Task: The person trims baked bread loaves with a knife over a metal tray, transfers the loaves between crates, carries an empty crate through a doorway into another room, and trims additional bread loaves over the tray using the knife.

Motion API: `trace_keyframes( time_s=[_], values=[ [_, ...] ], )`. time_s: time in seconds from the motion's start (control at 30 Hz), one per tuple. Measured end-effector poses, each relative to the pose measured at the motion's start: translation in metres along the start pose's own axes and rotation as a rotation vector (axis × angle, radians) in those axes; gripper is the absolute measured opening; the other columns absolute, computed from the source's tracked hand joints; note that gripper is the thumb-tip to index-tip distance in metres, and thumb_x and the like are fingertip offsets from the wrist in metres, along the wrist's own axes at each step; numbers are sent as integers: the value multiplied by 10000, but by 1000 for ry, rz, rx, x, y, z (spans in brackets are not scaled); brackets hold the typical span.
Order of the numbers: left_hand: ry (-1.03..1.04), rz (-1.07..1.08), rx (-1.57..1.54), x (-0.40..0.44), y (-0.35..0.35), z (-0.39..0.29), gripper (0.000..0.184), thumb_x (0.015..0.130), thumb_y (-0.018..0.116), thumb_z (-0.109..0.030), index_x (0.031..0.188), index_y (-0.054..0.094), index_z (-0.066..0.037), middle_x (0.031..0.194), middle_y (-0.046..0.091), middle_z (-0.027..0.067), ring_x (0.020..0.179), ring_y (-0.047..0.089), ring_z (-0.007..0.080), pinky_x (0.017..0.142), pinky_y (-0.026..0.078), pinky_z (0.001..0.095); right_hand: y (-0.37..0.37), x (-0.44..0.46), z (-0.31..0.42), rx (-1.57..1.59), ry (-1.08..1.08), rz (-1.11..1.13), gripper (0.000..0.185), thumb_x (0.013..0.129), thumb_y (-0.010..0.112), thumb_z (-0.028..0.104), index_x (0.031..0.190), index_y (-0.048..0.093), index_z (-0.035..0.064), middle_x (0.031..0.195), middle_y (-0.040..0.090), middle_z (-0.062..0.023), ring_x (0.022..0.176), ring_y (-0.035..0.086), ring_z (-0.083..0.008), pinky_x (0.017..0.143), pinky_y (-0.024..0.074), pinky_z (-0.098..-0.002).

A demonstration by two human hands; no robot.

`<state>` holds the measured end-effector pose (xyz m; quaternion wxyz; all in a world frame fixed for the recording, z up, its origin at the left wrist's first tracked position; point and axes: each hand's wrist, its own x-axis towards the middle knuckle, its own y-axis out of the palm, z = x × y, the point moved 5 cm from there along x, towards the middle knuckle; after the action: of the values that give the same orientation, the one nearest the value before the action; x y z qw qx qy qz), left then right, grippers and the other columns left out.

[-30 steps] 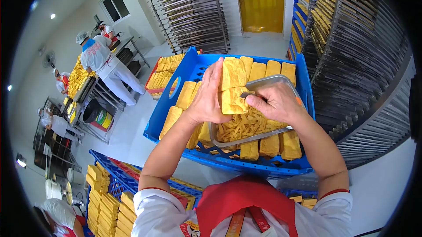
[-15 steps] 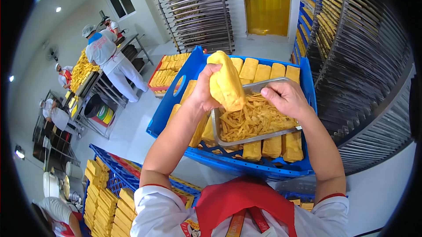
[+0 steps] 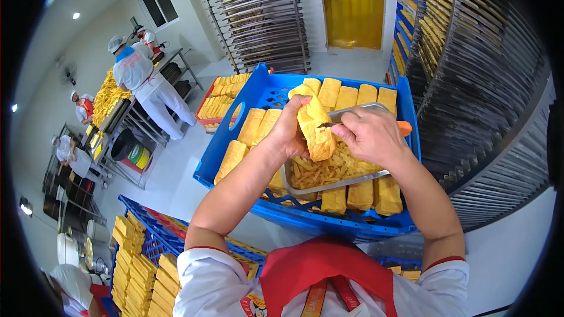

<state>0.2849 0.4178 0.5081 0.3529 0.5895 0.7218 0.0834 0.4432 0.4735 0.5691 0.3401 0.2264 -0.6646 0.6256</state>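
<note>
A yellow bread loaf [image 3: 316, 129] is gripped in my left hand [image 3: 288, 129], tilted above a metal tray. My right hand [image 3: 374, 135] is closed around a knife with an orange handle [image 3: 404, 128]; its dark blade reaches the loaf's right side. Below both hands lies the metal tray [image 3: 311, 188], holding many thin yellow trimmings [image 3: 320, 171]. The tray rests on rows of similar loaves [image 3: 333, 199] inside a blue crate [image 3: 205, 161].
More loaves fill a blue crate [image 3: 154, 245] at the lower left and a red crate [image 3: 205, 118] beyond. Tall racks [image 3: 470, 82] stand close on the right. Several co-workers, one in white [image 3: 138, 73], stand at tables on the left.
My right hand has moved up and left to the loaf, bringing the knife blade against it. My left hand has lowered the loaf slightly and shifted it right.
</note>
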Motion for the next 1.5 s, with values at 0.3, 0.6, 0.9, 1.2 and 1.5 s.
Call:
trace_keyframes(
  time_s=[0.3, 0.6, 0.9, 1.2, 1.5],
  values=[
    [16, -76, 84, 0, 7, 2, 664, 822, 496, -570, 1289, 543, -101, 1240, 588, 178, 1093, 580, 349, 888, 432, 597, 2, 3, -2, 39, 4, 155, 525, 852, 613, 557, 595, 606, 100, 567, 591, -75, 530, 610, -273, 495, 457, -425],
    [37, -63, -89, -2, -2, -11, 597, 775, 562, -561, 1187, 596, -130, 1133, 634, 133, 1029, 609, 339, 852, 469, 575, 12, -7, 8, -13, -174, 333, 558, 842, 592, 587, 598, 635, 87, 571, 595, -72, 541, 615, -276, 505, 465, -415],
    [142, 133, -218, -22, -7, -34, 531, 793, 529, -591, 1134, 621, -194, 1136, 636, 98, 1041, 604, 338, 823, 482, 595, 4, 0, -1, -6, 17, 95, 487, 922, 559, 484, 678, 640, 70, 639, 615, -106, 573, 616, -312, 526, 474, -437],
    [576, 141, -456, -34, 10, -10, 645, 787, 466, -670, 1189, 597, -184, 1232, 598, 82, 1159, 547, 327, 942, 436, 557, 7, -2, -5, 247, 458, 65, 543, 984, 496, 472, 697, 621, 28, 634, 608, -172, 587, 601, -373, 530, 447, -471],
    [731, 36, -650, -24, 28, 9, 676, 762, 469, -677, 1215, 578, -187, 1241, 587, 60, 1170, 542, 304, 966, 439, 523, 39, -11, -3, 738, 566, 36, 553, 993, 466, 508, 830, 702, 36, 622, 616, -181, 609, 633, -353, 569, 466, -420]
  ],
)
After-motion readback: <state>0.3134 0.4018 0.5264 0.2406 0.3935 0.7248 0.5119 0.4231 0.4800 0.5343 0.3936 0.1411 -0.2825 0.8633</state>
